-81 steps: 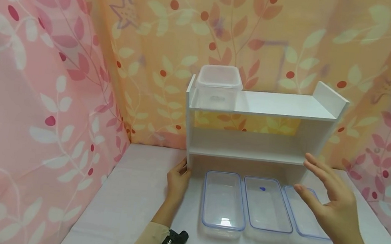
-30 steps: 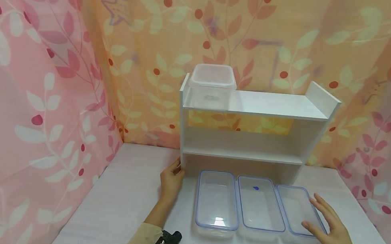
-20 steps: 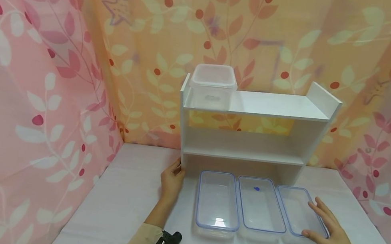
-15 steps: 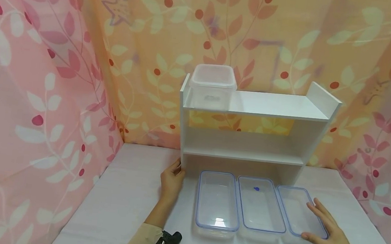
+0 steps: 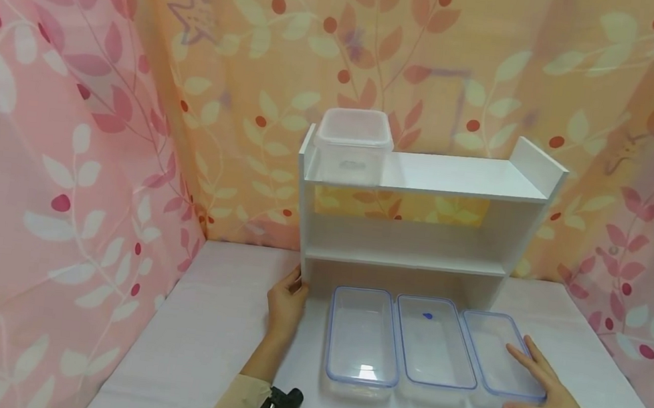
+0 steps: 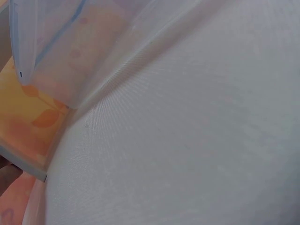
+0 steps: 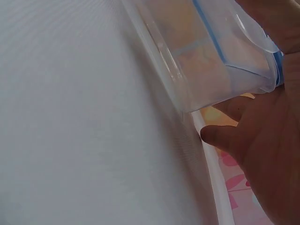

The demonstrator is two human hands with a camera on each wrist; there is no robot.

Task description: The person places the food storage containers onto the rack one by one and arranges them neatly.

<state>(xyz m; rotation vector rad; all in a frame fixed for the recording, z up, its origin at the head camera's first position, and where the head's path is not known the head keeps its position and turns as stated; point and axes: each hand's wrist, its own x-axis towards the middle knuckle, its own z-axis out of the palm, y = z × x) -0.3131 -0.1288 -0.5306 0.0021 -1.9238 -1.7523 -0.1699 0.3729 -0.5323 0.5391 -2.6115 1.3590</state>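
Observation:
At the lower left end of the white shelf unit [image 5: 404, 243], my left hand [image 5: 284, 310] holds the foot of the side panel. In the left wrist view only a bit of finger shows beside the panel's edge [image 6: 28, 166]. Three clear lidded boxes with blue rims stand in a row before the shelf: a left box [image 5: 365, 336], a middle box [image 5: 438, 344] with a small blue mark on it, and a right box [image 5: 497, 355]. My right hand [image 5: 555, 402] lies at the right box's near right corner, fingers spread along its side, thumb by its near end.
A clear box with a frosted lid [image 5: 353, 143] stands at the left of the shelf's top board [image 5: 470, 173]. Patterned curtains [image 5: 275, 124] hang behind and beside the white-covered table [image 5: 216, 326]. A black wrist camera mount [image 5: 283, 401] sits on the left forearm.
My right hand has come down from above the right box to its near right corner, and its thumb has slid toward me. The left hand stays at the shelf's foot.

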